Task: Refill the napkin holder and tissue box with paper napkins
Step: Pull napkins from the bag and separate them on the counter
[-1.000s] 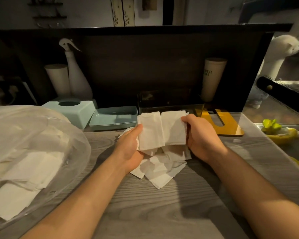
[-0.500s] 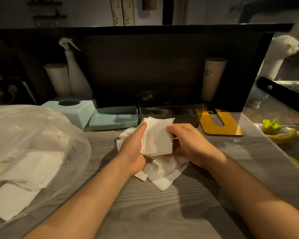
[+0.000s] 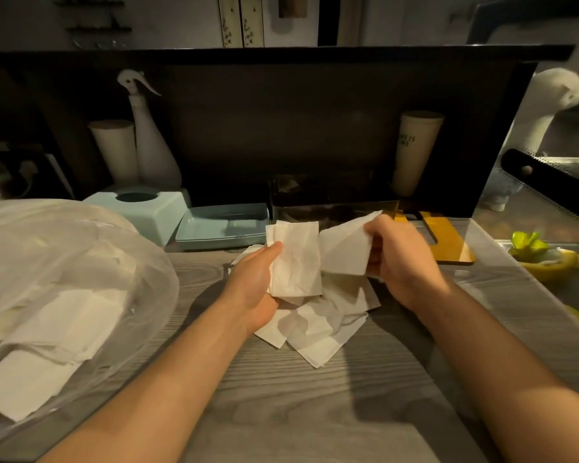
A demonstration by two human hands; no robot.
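Over grey counter (image 3: 281, 396), left hand (image 3: 253, 289) clamps napkin stack (image 3: 296, 259); right hand (image 3: 400, 259) pinches one napkin (image 3: 343, 250)

Two bare forearms are seen, with no sleeves, and nothing is worn on the left hand (image 3: 253, 289) or right hand (image 3: 403, 262).

right hand (image 3: 401, 262) lifted another napkin (image 3: 345, 250)

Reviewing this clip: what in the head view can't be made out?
- Inside of the dark smoked-acrylic napkin holder: dim light and the held white paper napkins hide its fill.
- Pale blue plastic tissue box: contents unseen through its round hole.
- Right hand: fingertips hidden behind the napkin it holds.
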